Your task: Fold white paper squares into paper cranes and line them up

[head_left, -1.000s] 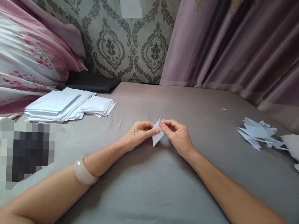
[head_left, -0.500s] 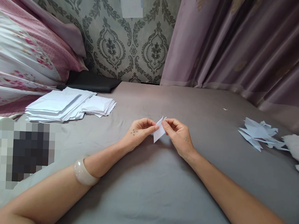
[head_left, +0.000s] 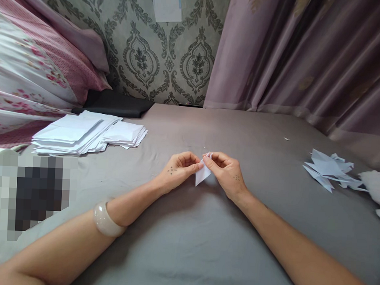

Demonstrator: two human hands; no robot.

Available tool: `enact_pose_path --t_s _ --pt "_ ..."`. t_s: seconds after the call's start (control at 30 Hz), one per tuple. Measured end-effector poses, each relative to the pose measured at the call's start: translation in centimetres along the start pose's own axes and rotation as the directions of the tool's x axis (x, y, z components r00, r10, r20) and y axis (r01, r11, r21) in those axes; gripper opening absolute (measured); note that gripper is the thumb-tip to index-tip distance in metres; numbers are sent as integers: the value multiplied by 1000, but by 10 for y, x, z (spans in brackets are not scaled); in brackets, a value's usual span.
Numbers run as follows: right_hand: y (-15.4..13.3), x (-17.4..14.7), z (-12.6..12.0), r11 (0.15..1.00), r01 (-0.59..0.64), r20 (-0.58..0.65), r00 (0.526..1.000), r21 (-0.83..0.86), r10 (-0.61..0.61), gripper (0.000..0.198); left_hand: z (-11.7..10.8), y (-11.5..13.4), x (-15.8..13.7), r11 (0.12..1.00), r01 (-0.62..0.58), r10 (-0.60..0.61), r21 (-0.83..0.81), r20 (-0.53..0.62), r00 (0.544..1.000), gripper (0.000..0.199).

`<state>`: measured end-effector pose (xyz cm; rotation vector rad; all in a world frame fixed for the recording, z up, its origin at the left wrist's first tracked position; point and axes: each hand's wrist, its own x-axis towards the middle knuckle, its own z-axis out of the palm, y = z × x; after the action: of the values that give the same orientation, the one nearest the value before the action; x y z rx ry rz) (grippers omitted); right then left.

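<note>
Paper stacks (head_left: 67, 128) left, folded papers (head_left: 326, 164) right; left hand (head_left: 180, 170), right hand (head_left: 225, 173): grip pinching folded sheet (head_left: 203, 175).

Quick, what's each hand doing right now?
Left hand: closed, thumb and fingers pinching the paper.
Right hand: closed, pinching the same paper near its top.

folded paper (head_left: 202, 176): upper tips, spread above the grip half a second ago, now bunch beside the thumb of the right hand (head_left: 229, 173) | that thumb: now nearer the left hand (head_left: 178, 169)
</note>
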<state>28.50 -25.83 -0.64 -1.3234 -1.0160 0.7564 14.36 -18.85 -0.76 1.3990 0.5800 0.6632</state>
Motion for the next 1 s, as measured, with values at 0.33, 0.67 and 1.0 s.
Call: enact_pose_path --t_s 0.33,0.67,1.0 --pt "2 1 -1 999 -24 8 1000 32 24 18 -1 -1 1 991 49 -43 -126 48 998 30" --pt "0 4 -7 968 -242 115 966 63 233 37 -7 -5 5 989 73 -80 -129 -56 995 24" --pt "12 6 -8 979 -183 42 981 -87 187 30 -10 -9 8 996 92 -93 -14 -114 989 34"
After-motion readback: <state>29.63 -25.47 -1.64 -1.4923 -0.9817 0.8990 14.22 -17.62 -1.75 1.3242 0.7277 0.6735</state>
